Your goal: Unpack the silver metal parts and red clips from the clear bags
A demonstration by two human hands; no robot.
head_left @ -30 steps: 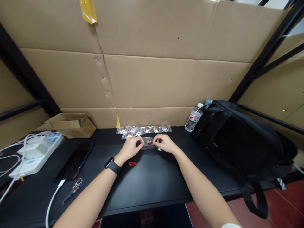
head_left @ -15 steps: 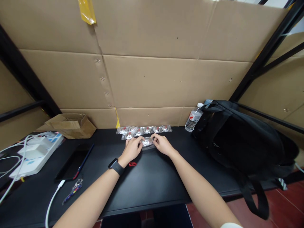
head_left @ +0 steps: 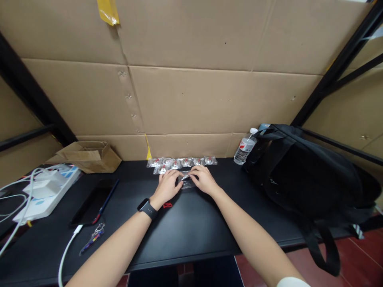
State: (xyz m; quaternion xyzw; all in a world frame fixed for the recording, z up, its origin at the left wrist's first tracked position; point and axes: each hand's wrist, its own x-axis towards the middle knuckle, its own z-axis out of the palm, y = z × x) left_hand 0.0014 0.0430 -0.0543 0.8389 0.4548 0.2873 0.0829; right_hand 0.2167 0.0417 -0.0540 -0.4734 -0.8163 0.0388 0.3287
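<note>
My left hand [head_left: 168, 185], with a dark watch on its wrist, has its fingers closed on the left side of a small clear plastic bag [head_left: 186, 184]. At the bag's other side my right hand [head_left: 204, 180] pinches the plastic. The bag lies low over the black table, and its contents are largely hidden by my fingers and glare. Just behind the hands, several wrapped silvery round pieces with red marks [head_left: 186, 162] form a row, and another wrapped piece [head_left: 163, 170] sits in front of its left end. A red cord [head_left: 167, 205] is near my left wrist.
At left are a paper bag [head_left: 92, 157], a white power strip [head_left: 50, 195] with cables, a dark tablet [head_left: 92, 202] with a pen along its edge, and a keychain [head_left: 93, 238]. A water bottle [head_left: 245, 147] and black backpack [head_left: 311, 179] stand right. Cardboard [head_left: 191, 103] walls the back.
My fingers have shifted on the bag and come closer together. The shiny content is less visible now, and more flat clear plastic shows below it. The view has tilted slightly.
</note>
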